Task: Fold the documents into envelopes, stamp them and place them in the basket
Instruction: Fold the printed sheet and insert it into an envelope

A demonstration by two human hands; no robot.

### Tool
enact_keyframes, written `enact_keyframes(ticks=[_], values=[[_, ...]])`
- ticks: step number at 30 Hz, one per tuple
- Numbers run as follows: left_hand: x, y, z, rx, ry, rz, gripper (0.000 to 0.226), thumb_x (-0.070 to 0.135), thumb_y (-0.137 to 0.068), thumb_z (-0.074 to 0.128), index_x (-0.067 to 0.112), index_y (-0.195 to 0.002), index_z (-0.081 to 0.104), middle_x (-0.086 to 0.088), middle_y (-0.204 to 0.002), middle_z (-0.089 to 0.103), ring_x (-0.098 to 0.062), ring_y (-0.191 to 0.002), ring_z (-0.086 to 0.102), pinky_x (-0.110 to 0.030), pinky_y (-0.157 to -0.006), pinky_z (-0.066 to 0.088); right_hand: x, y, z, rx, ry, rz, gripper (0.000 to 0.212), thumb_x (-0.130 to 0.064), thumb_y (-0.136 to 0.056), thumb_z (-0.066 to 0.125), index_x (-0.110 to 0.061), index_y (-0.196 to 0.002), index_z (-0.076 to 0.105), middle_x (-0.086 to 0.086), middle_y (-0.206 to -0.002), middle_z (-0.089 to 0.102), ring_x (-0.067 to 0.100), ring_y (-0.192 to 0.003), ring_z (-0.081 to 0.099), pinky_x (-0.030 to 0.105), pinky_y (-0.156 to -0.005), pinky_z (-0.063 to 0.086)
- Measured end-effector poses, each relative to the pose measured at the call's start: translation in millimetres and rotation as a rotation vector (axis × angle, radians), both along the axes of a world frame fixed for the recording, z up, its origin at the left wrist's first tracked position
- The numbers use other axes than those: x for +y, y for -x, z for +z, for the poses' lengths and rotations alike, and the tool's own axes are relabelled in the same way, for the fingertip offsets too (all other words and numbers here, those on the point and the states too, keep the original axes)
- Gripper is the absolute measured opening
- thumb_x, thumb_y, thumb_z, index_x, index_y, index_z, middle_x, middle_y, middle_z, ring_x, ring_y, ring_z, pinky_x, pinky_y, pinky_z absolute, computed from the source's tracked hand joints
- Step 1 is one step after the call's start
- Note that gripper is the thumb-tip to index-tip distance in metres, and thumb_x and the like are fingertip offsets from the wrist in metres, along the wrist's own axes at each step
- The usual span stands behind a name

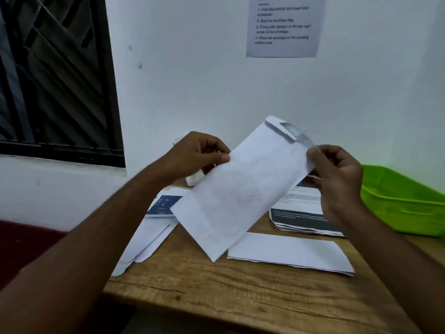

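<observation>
My left hand (197, 156) pinches the long edge of a white envelope (240, 191) between thumb and curled fingers. My right hand (338, 182) pinches the opposite edge near the top, fingers curled round the paper. Between them the envelope hangs tilted in the air above the table, its lower corner pointing down toward me. Its flap (285, 130) is at the upper end, just above my right fingertips; blur hides whether it is open or folded down.

Below my right hand lies a stack of printed documents (302, 214), and nearer me a folded white sheet (289, 253) lies flat on the wooden table (240, 300). Under my left forearm a few more blank envelopes (149, 237) fan out over the table's edge, with a blue-printed page (163, 206) just beyond them. The green basket (407, 208) stands to the right of my right hand, apart from it. On the wall above my hands hangs an instruction sheet (284, 26), and far to the left is a barred window (55, 75).
</observation>
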State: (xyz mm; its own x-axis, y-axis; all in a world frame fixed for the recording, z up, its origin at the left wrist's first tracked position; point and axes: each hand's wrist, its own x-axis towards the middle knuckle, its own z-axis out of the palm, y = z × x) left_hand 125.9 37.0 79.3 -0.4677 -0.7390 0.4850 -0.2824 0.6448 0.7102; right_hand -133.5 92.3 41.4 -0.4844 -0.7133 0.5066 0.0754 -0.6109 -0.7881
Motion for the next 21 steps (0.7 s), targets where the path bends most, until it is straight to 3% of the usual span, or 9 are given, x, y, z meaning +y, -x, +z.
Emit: enact_keyframes(ticks=[3, 5, 10, 13, 15, 18, 21], values=[[-8.7, 14.0, 10.4, -0.099, 0.099, 0.055, 0.006, 0.015, -0.089, 0.066, 0.012, -0.09, 0.072, -0.014, -0.076, 0.067, -0.011, -0.062, 0.055, -0.021, -0.058, 0.043, -1.5, 25.4, -1.8, 0.099, -0.127, 0.221, 0.021, -0.002, -0.09, 0.057, -0.022, -0.092, 0.063, -0.001, -0.077, 0.066, 0.013, -0.058, 0.059, 0.027, -0.049, 0.054], [-17.6, 21.5, 18.3, -0.189, 0.169, 0.08, 0.008, 0.019, -0.088, 0.067, 0.022, -0.084, 0.072, -0.009, -0.079, 0.07, -0.007, -0.064, 0.056, -0.023, -0.063, 0.043, -6.1, 41.8, -0.7, 0.202, -0.206, 0.324, 0.022, -0.003, -0.091, 0.054, -0.019, -0.1, 0.066, -0.002, -0.08, 0.07, 0.013, -0.06, 0.063, 0.028, -0.051, 0.057], [-39.2, 40.6, 20.4, -0.305, 0.261, 0.111, 0.009, 0.021, -0.089, 0.066, 0.025, -0.086, 0.073, -0.007, -0.086, 0.072, -0.024, -0.078, 0.063, -0.033, -0.07, 0.046, -21.8, 63.5, -6.9, 0.374, -0.32, 0.359, 0.019, -0.004, -0.094, 0.053, -0.011, -0.093, 0.071, 0.001, -0.076, 0.072, 0.015, -0.059, 0.066, 0.027, -0.051, 0.055], [-48.8, 52.4, 5.8, -0.355, 0.372, 0.189, 0.012, 0.019, -0.089, 0.064, 0.019, -0.094, 0.075, 0.0, -0.094, 0.074, -0.017, -0.086, 0.065, -0.031, -0.079, 0.05, -33.0, 71.1, -15.7, 0.477, -0.393, 0.336, 0.019, -0.012, -0.095, 0.055, -0.001, -0.102, 0.068, 0.009, -0.083, 0.069, 0.017, -0.064, 0.064, 0.025, -0.052, 0.052], [-53.7, 57.7, -7.2, -0.371, 0.461, 0.218, 0.015, 0.021, -0.091, 0.062, 0.019, -0.098, 0.075, 0.001, -0.094, 0.073, -0.016, -0.086, 0.064, -0.032, -0.079, 0.05, -37.9, 72.3, -25.1, 0.464, -0.413, 0.324, 0.027, -0.018, -0.095, 0.056, 0.003, -0.109, 0.064, 0.011, -0.088, 0.066, 0.016, -0.065, 0.063, 0.025, -0.054, 0.051], [-62.4, 65.8, -28.2, -0.365, 0.572, 0.242, 0.026, 0.03, -0.09, 0.051, 0.019, -0.098, 0.073, 0.0, -0.085, 0.069, -0.018, -0.078, 0.063, -0.033, -0.074, 0.044, -42.8, 72.6, -41.5, 0.368, -0.433, 0.346, 0.024, -0.015, -0.092, 0.06, -0.003, -0.112, 0.063, 0.005, -0.086, 0.072, 0.013, -0.064, 0.066, 0.027, -0.054, 0.053], [-64.9, 76.3, -49.7, -0.386, 0.635, 0.323, 0.033, 0.04, -0.092, 0.042, 0.022, -0.104, 0.068, 0.002, -0.094, 0.067, -0.019, -0.085, 0.062, -0.035, -0.082, 0.032, -44.6, 74.5, -53.1, 0.346, -0.446, 0.342, 0.022, -0.012, -0.089, 0.063, -0.007, -0.111, 0.064, 0.005, -0.083, 0.075, 0.014, -0.065, 0.069, 0.028, -0.057, 0.055]])
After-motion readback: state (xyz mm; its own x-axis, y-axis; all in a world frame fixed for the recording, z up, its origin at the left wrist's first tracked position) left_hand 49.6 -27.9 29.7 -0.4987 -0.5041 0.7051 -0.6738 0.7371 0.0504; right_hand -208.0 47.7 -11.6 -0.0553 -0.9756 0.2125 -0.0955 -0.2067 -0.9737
